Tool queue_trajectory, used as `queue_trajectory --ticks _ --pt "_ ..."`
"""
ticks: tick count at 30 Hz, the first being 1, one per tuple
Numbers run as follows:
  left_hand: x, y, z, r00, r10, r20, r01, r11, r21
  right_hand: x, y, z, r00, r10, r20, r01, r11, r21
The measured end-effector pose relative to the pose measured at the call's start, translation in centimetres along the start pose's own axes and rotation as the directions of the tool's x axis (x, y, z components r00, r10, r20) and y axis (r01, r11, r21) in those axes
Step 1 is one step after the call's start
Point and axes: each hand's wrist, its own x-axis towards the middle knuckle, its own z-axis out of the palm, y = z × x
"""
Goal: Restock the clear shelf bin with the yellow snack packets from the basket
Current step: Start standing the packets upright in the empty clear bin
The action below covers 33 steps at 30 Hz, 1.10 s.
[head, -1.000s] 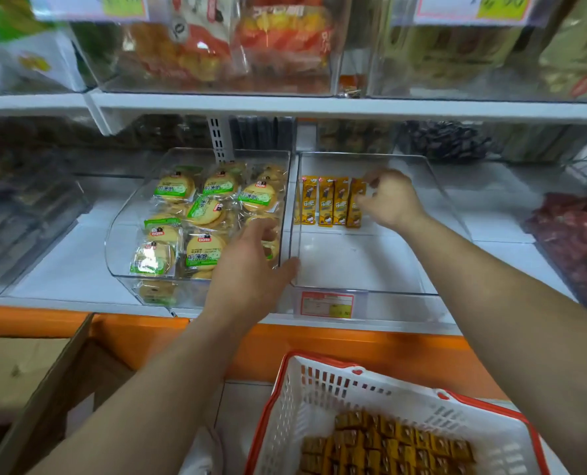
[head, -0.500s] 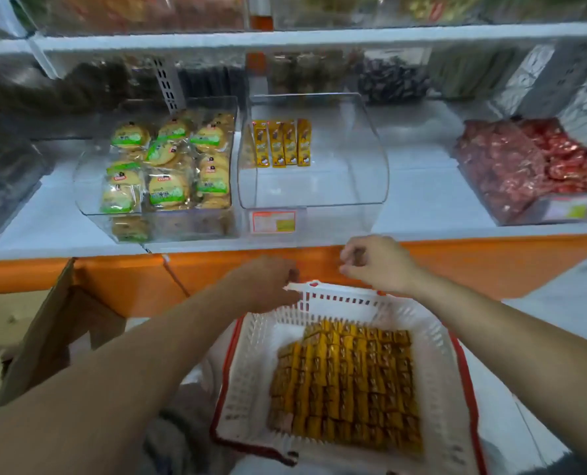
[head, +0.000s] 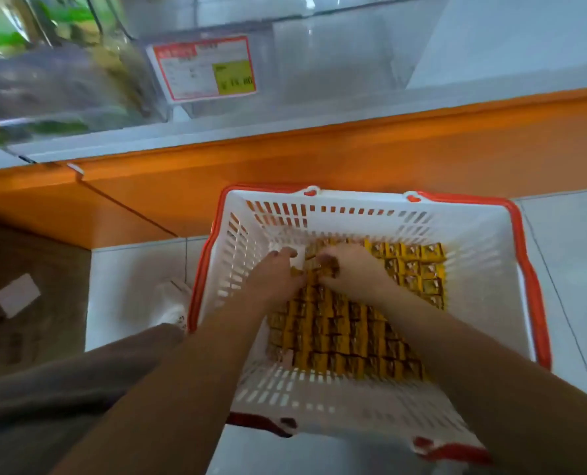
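A white basket with a red rim [head: 484, 303] stands on the floor below the shelf. Rows of yellow snack packets [head: 347, 341] lie stacked across its bottom. Both my hands are down inside it at the far left end of the stack. My left hand [head: 276, 281] and my right hand [head: 352, 270] meet there, fingers curled down around packets between them. The front wall of the clear shelf bin [head: 323, 63] shows at the top, with a red-framed price label [head: 203, 68]. The inside of the bin is out of view.
A second clear bin with green-labelled cakes [head: 45, 80] sits to the left on the shelf. The orange shelf base [head: 319, 159] runs just behind the basket. A brown cardboard box [head: 21, 296] lies at the left, and my leg and shoe [head: 172, 303] are beside the basket.
Both hands left the shelf bin, came down past the basket's rim and now dig into the packets. My view tilted from the shelf down onto the basket.
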Motion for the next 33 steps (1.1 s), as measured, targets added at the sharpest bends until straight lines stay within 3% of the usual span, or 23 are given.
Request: queue_trajectory --ticks 4,8,12,17,25,30,33 --pt "1.7 -2.0 2.9 0.995 0.036 0.089 -0.026 0.992 -0.12 0.4 0.2 1.9 0.998 0.002 0.064 0.008 0.989 -0.144" --pt "2.5 -3.2 3.2 0.997 0.06 0.046 -0.049 0.976 -0.213 0.5 0.2 2.5 0.992 0.04 0.121 -0.007 0.966 -0.26" --pt "2.1 -4.3 3.5 0.996 0.058 0.061 -0.032 0.93 -0.367 0.5 -0.4 3.7 0.997 0.049 0.067 -0.022 0.935 -0.354" --pt "1.5 -4.5 4.2 0.998 0.061 -0.031 -0.068 0.893 -0.445 0.6 -0.4 3.8 0.997 0.06 0.04 -0.042 0.936 -0.351" --pt "1.5 -4.2 3.2 0.982 -0.156 -0.106 0.037 0.713 -0.701 -0.1 -0.2 3.4 0.992 -0.015 -0.124 -0.003 0.99 -0.14" --pt "1.4 -3.0 1.4 0.996 -0.071 -0.054 0.015 0.726 -0.687 0.1 -0.9 1.9 0.99 -0.038 -0.139 0.052 0.994 0.095" --pt "0.9 -1.7 -0.1 0.998 -0.055 -0.007 0.035 0.73 -0.682 -0.1 -1.8 0.4 0.991 0.041 -0.131 0.007 0.936 0.351"
